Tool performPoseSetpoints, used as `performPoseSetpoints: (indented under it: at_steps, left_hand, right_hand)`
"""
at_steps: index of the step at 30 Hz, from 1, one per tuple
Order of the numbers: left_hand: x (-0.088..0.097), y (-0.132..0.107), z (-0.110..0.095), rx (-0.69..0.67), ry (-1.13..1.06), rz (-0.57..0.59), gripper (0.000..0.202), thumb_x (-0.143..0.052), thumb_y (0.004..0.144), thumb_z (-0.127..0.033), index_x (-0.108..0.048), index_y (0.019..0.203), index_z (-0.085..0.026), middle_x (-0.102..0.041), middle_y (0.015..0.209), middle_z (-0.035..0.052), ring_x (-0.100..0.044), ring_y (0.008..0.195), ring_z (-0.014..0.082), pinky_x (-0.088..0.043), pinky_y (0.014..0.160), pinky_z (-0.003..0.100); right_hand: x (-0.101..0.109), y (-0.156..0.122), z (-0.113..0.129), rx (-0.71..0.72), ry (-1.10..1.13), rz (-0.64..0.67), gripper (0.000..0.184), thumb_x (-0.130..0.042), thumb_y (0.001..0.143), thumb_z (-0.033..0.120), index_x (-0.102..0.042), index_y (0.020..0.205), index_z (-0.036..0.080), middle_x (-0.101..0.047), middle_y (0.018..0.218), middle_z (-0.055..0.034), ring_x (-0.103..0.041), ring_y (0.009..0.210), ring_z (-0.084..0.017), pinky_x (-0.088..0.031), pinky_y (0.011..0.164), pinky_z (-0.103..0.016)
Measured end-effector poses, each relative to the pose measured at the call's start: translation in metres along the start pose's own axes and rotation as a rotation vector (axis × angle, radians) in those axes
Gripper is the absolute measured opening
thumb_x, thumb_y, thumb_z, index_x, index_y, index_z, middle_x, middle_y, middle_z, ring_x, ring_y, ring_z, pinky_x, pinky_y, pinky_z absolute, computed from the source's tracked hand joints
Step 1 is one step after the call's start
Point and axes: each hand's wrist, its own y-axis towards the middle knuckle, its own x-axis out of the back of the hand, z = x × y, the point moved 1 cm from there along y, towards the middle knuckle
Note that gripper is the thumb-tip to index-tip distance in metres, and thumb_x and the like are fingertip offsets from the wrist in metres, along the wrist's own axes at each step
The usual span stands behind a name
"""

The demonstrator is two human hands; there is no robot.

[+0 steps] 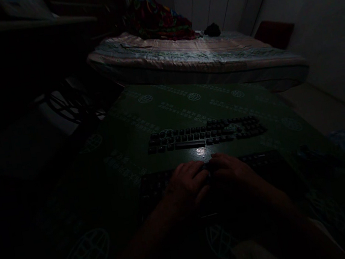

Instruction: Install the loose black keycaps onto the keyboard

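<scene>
The room is very dark. My left hand (187, 184) and my right hand (232, 172) lie side by side on a black keyboard (262, 163) at the near part of a green patterned table cover (169, 108). Both hands have bent fingers resting on the keys, knuckles up, fingertips close together in the middle. I cannot make out anything held in either hand. A second black keyboard (205, 134) lies flat just beyond the hands, with a small bright glint on the cover between the two keyboards.
A low bed (200, 56) with a striped sheet stands behind the table, with a crumpled red patterned cloth (159, 19) and a small dark object (212, 30) on it. A red cushion (274, 33) leans at the right wall. A dark metal frame (68, 104) stands left.
</scene>
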Motion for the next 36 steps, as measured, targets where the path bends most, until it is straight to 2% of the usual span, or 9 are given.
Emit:
performPoseSetpoints:
  at_steps: [7, 12, 16, 27, 36]
  left_hand:
    - [0.002, 0.001, -0.001, -0.019, -0.001, -0.03, 0.026, -0.054, 0.083, -0.025, -0.055, 0.107, -0.015, -0.057, 0.117, 0.0129, -0.053, 0.105, 0.0262, -0.044, 0.088, 0.043]
    - [0.001, 0.0, -0.001, -0.034, 0.015, -0.043, 0.023, -0.054, 0.083, -0.025, -0.057, 0.104, -0.016, -0.056, 0.118, 0.0136, -0.052, 0.109, 0.0274, -0.045, 0.089, 0.044]
    - [-0.002, -0.001, -0.002, -0.046, 0.019, -0.072, 0.019, -0.052, 0.084, -0.023, -0.058, 0.1, -0.015, -0.054, 0.122, 0.0144, -0.05, 0.113, 0.0276, -0.044, 0.092, 0.045]
    - [-0.005, -0.001, -0.001, -0.076, -0.017, -0.104, 0.017, -0.049, 0.085, -0.022, -0.061, 0.096, -0.016, -0.055, 0.121, 0.0142, -0.049, 0.114, 0.0268, -0.044, 0.092, 0.045]
    - [-0.007, 0.002, -0.001, -0.115, -0.03, -0.138, 0.018, -0.047, 0.087, -0.022, -0.062, 0.094, -0.015, -0.058, 0.118, 0.0149, -0.051, 0.113, 0.0263, -0.046, 0.09, 0.044]
  right_hand:
    - [-0.005, -0.002, -0.001, -0.041, 0.022, 0.02, 0.007, -0.063, 0.079, 0.016, -0.068, 0.084, 0.018, -0.063, 0.105, -0.0108, -0.053, 0.111, -0.027, -0.051, 0.085, -0.042]
    - [0.002, 0.0, 0.001, -0.066, 0.03, 0.003, 0.001, -0.065, 0.076, 0.017, -0.066, 0.077, 0.018, -0.064, 0.097, -0.0095, -0.057, 0.102, -0.025, -0.051, 0.084, -0.04]
    - [0.009, 0.001, 0.002, -0.094, 0.049, 0.012, 0.006, -0.063, 0.078, 0.019, -0.065, 0.072, 0.018, -0.063, 0.09, -0.0084, -0.058, 0.095, -0.023, -0.051, 0.082, -0.039]
    - [0.007, -0.001, 0.002, -0.146, 0.079, 0.018, 0.008, -0.06, 0.08, 0.019, -0.065, 0.074, 0.018, -0.062, 0.091, -0.0087, -0.057, 0.09, -0.021, -0.049, 0.081, -0.037]
    - [0.005, -0.001, 0.0, -0.122, 0.055, 0.032, 0.006, -0.06, 0.08, 0.02, -0.066, 0.079, 0.019, -0.063, 0.093, -0.0085, -0.058, 0.091, -0.021, -0.05, 0.082, -0.037]
